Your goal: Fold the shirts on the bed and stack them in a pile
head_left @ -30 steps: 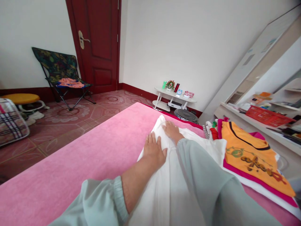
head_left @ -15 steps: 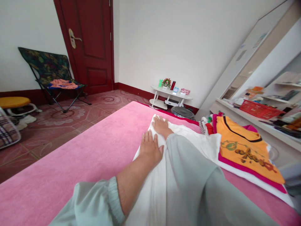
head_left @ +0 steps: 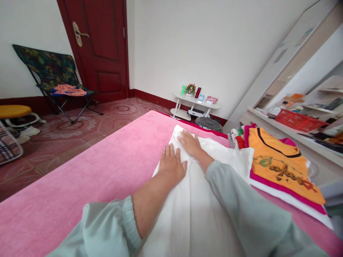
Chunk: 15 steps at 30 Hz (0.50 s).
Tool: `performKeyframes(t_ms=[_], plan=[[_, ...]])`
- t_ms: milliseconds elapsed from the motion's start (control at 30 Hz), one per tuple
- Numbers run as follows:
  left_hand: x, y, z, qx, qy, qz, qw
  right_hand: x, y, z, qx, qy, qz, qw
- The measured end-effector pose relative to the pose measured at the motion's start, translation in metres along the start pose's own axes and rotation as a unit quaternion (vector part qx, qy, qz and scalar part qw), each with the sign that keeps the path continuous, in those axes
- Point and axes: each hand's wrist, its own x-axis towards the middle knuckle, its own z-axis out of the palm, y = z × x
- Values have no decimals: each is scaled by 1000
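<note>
A white garment (head_left: 203, 214), perhaps a shirt, lies spread on the pink bed cover (head_left: 107, 164), its left side folded over in a long strip. My left hand (head_left: 173, 164) rests flat on that strip with the fingers stretched out. Just beyond it, my right hand (head_left: 190, 143) lies flat near the far end of the garment, fingers extended. Neither hand grips anything. To the right, a pile of folded clothes is topped by an orange T-shirt (head_left: 281, 164) with a dark neckline, and the white garment reaches up to it.
A low white table (head_left: 197, 100) holding small items stands by the far wall. On the left are a folding chair (head_left: 64, 91) with orange cloth and a yellow stool (head_left: 14, 111). A red basket (head_left: 298, 120) sits on the shelf at right.
My right hand has shifted slightly right and its forearm has swung to the right, exposing more of the white garment. My left hand stays in place. The view has tilted a little.
</note>
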Motion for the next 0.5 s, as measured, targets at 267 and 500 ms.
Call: performKeyframes(t_ms=[267, 500], plan=[[1, -7, 15, 6, 54, 27, 998, -44, 27, -21, 117, 26, 32, 992], [0, -7, 17, 5, 69, 36, 997, -180, 80, -58, 115, 302, 132, 937]])
